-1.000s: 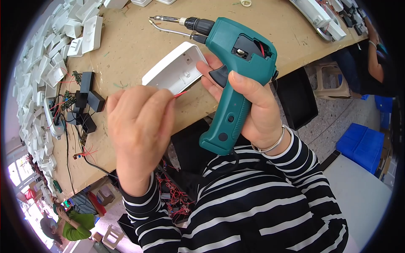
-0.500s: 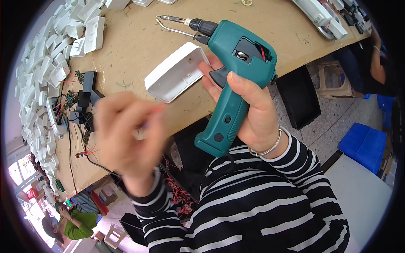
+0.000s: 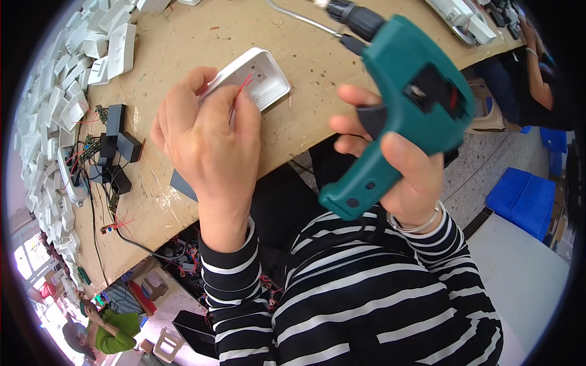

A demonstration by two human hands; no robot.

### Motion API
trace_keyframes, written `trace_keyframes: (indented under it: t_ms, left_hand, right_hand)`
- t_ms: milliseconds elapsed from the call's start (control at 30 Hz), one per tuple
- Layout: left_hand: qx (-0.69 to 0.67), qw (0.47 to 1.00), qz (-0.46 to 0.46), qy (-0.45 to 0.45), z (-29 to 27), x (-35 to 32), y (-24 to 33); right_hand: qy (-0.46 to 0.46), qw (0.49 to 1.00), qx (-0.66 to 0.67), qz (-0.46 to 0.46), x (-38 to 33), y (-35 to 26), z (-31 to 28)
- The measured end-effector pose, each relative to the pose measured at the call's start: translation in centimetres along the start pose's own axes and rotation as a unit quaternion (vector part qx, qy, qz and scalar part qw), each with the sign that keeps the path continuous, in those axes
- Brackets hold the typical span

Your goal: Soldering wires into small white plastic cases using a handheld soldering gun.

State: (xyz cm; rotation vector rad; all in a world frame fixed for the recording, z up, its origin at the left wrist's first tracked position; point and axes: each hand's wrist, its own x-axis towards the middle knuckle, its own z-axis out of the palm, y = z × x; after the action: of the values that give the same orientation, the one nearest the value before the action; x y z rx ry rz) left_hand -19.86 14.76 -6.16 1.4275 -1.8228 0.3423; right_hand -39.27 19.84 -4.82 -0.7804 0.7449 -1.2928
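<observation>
My left hand is over the table, thumb and fingers pinched on thin red wires, whose ends stick up between the fingertips. Directly behind and partly covered by that hand lies a white plastic housing, open side up. My right hand grips a dark green soldering gun by its handle, thumb across the back and fingers near the black trigger. The gun's tip runs past the upper edge of the picture; its bent metal tube shows. A flat dark grey piece peeks out beside my left wrist.
White housings are heaped along the left. Black boxes with circuit boards and red wires lie nearer, beside a black cable. A long white fixture and another person's arm are at the upper right.
My left hand, blurred before, has moved up and right over the housing with red wires in its fingers. The soldering gun has shifted right and is raised, its tip leaving the picture.
</observation>
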Motion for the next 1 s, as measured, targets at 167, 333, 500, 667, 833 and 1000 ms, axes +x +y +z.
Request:
trace_keyframes:
  t_ms: [167,333,500,667,833,1000]
  left_hand:
    - [0.057,0.998,0.024,-0.006,0.4,0.3,-0.4]
    - [0.064,0.998,0.026,-0.01,0.7,0.4,-0.4]
    - [0.054,0.998,0.021,-0.02,0.5,0.5,-0.3]
    - [0.065,0.997,0.033,-0.009,0.7,0.5,-0.4]
    - [0.064,0.997,0.027,-0.016,0.7,0.4,-0.3]
    - [0.054,0.998,0.025,-0.023,0.6,0.4,-0.3]
  right_hand:
    - [-0.002,0.988,-0.148,-0.053,-3.3,-0.9,-2.1]
    - [0.024,0.98,-0.198,-0.005,-6.7,-1.5,-2.6]
    - [-0.02,0.969,-0.242,0.034,-7.5,-1.4,-2.4]
    - [-0.027,0.973,-0.223,0.055,-7.3,-0.9,-1.9]
    - [-0.027,0.971,-0.23,0.058,-6.9,-0.7,-1.6]
    - [-0.036,0.965,-0.254,0.046,-6.2,-1.1,-1.5]
